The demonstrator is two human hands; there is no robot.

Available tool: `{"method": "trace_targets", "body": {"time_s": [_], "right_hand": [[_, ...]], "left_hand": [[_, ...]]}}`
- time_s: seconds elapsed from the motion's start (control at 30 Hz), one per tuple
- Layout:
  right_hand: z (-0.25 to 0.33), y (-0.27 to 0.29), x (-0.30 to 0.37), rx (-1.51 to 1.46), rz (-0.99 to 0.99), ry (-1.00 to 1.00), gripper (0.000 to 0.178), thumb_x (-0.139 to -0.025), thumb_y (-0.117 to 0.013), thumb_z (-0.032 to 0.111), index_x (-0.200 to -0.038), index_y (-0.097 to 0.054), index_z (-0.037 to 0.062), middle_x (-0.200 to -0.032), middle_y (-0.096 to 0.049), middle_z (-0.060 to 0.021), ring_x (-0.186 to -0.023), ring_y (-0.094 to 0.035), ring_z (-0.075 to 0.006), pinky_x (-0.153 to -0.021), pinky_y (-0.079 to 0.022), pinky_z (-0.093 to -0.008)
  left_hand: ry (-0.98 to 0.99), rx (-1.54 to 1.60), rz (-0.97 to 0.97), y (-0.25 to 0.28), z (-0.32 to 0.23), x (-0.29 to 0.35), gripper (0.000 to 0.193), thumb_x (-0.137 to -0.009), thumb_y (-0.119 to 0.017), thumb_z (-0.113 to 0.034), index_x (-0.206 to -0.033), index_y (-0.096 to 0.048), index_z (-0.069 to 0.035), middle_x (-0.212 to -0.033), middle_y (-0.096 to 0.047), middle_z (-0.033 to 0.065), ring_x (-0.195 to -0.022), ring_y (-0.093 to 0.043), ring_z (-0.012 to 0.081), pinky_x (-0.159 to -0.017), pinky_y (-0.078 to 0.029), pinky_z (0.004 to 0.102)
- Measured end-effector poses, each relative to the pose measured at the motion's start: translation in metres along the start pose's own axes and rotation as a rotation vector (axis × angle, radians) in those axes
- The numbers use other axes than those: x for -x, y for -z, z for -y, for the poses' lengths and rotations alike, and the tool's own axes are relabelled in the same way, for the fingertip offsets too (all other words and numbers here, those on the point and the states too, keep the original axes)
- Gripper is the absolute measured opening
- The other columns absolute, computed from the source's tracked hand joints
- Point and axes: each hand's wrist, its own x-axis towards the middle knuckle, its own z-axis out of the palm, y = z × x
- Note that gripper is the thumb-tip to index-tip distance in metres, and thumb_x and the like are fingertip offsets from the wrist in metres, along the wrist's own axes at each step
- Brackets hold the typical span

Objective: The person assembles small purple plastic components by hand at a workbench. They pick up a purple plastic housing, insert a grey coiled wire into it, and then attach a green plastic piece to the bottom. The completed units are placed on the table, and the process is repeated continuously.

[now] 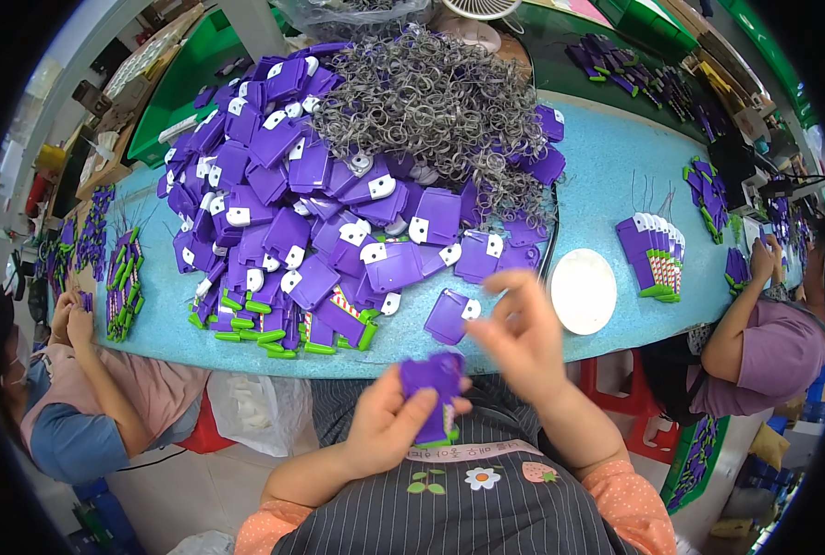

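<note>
Over my lap, my left hand (pixel 396 416) is closed around a purple plastic case (pixel 431 375) with a green end and a red-and-white striped strip. My right hand (pixel 522 338) is raised just right of it, slightly blurred, thumb and fingers apart, with nothing visible in them. Beside its fingertips, a flat purple piece with a white corner (pixel 448 316) lies on the blue table. Farther back spreads a large heap of similar purple pieces (pixel 274 185), some with green ends at the near side. A tangled mound of grey metal rings (pixel 422 102) covers its right part.
A white round plate (pixel 584 292) rests right of the heap. Beyond it, several purple-and-green cases (pixel 651 254) are fanned out on the table (pixel 574 199). Co-workers sit at left (pixel 116 398) and right (pixel 764 356), each near more purple pieces. A green bin (pixel 158 129) stands behind the heap.
</note>
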Motion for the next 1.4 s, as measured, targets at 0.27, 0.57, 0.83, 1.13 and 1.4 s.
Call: {"method": "trace_targets", "body": {"time_s": [0.27, 0.57, 0.83, 1.13, 1.4], "right_hand": [[0.006, -0.015, 0.030, -0.034, 0.220, 0.145, 0.020, -0.085, -0.059, 0.006, -0.104, -0.060, -0.0009, -0.107, -0.059, -0.0112, -0.087, -0.058, -0.0161, -0.066, -0.046, -0.0256], [-0.012, -0.035, 0.043, -0.573, 0.214, -0.221, 0.015, -0.093, -0.052, 0.010, -0.105, -0.055, 0.0011, -0.088, -0.060, -0.0024, -0.077, -0.053, -0.0038, -0.062, -0.043, -0.0185], [-0.004, -0.022, 0.047, -0.428, 0.193, -0.035, 0.020, -0.092, -0.050, 0.008, -0.110, -0.053, -0.0009, -0.092, -0.057, -0.0049, -0.079, -0.050, -0.0060, -0.069, -0.041, -0.0196], [-0.011, -0.011, 0.043, 0.005, 0.133, 0.280, 0.020, -0.089, -0.048, 0.001, -0.105, -0.056, -0.0067, -0.100, -0.060, -0.0154, -0.085, -0.060, -0.0210, -0.074, -0.048, -0.0310], [-0.014, -0.026, 0.046, -0.475, 0.178, -0.137, 0.007, -0.092, -0.050, 0.007, -0.096, -0.054, 0.0018, -0.079, -0.051, -0.0004, -0.067, -0.046, -0.0076, -0.061, -0.038, -0.0213]], "left_hand": [[-0.877, -1.158, -0.286, 0.005, 0.012, -0.022, 0.023, -0.080, -0.062, 0.000, -0.102, -0.057, 0.007, -0.069, -0.061, 0.0142, -0.051, -0.061, 0.0221, -0.049, -0.048, 0.0314], [-0.350, -0.083, -0.138, -0.006, 0.019, -0.021, 0.029, -0.095, -0.043, -0.004, -0.121, -0.039, 0.005, -0.108, -0.056, 0.0107, -0.096, -0.054, 0.0104, -0.083, -0.045, 0.0251], [-0.350, -0.161, -0.091, -0.007, 0.029, -0.020, 0.027, -0.095, -0.042, -0.004, -0.120, -0.037, 0.004, -0.108, -0.056, 0.0135, -0.098, -0.056, 0.0138, -0.084, -0.045, 0.0267], [-0.505, -0.641, -0.177, -0.007, 0.030, -0.019, 0.026, -0.091, -0.049, -0.003, -0.115, -0.045, 0.006, -0.084, -0.061, 0.0104, -0.071, -0.060, 0.0132, -0.063, -0.048, 0.0255], [-0.361, -0.202, -0.085, -0.006, 0.037, -0.020, 0.029, -0.095, -0.041, -0.003, -0.123, -0.035, 0.005, -0.113, -0.053, 0.0122, -0.100, -0.052, 0.0111, -0.087, -0.043, 0.0261]]}}
